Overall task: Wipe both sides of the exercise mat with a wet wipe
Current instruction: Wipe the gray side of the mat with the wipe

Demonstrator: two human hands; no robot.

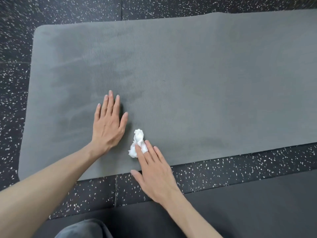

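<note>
A grey exercise mat lies flat on the speckled black floor, its short rounded end at the left and its length running off the right edge. My left hand lies flat on the mat with straight fingers, near the front left part. A crumpled white wet wipe sits on the mat just right of that hand. My right hand reaches over the mat's front edge, and its straight fingertips press on the wipe. Faint damp streaks show on the mat's left part.
Black rubber floor with white specks surrounds the mat. A second, darker mat lies in front, under me, and my knee in dark trousers shows at the bottom edge.
</note>
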